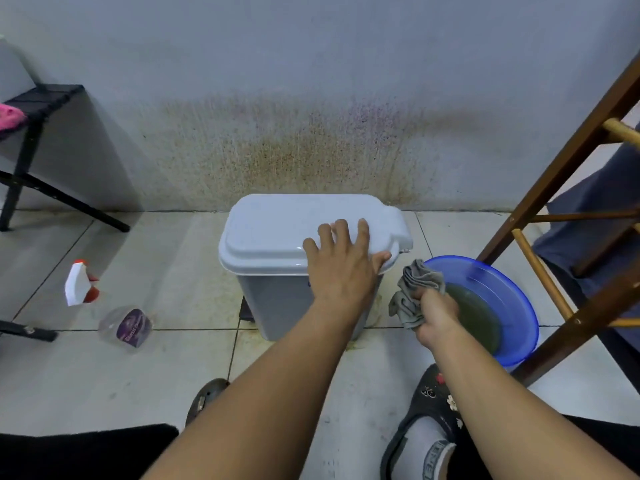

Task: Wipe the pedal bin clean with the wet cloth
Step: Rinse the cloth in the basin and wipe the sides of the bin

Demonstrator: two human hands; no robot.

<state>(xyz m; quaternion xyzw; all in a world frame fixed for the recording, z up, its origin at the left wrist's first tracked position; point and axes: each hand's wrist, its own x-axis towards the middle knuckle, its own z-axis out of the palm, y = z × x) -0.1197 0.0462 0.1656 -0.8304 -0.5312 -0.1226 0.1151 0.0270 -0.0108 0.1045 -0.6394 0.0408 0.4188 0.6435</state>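
Observation:
A pale grey pedal bin [277, 299] stands on the tiled floor against the stained wall, its lid [277, 230] closed. My left hand [343, 261] lies flat on the lid's near right part, fingers spread and the thumb over the lid's edge. To the right of the bin, my right hand [434, 317] grips a bunched grey cloth [414, 289], held above the left rim of a blue basin [512, 299]. The bin's pedal shows only as a dark bit at its lower left.
The blue basin holds murky greenish water. A clear spray bottle [104, 306] with a white and red trigger lies on the floor at the left. Black chair legs [65, 199] stand at the far left, a wooden frame [554, 216] at the right. My slippered feet are at the bottom.

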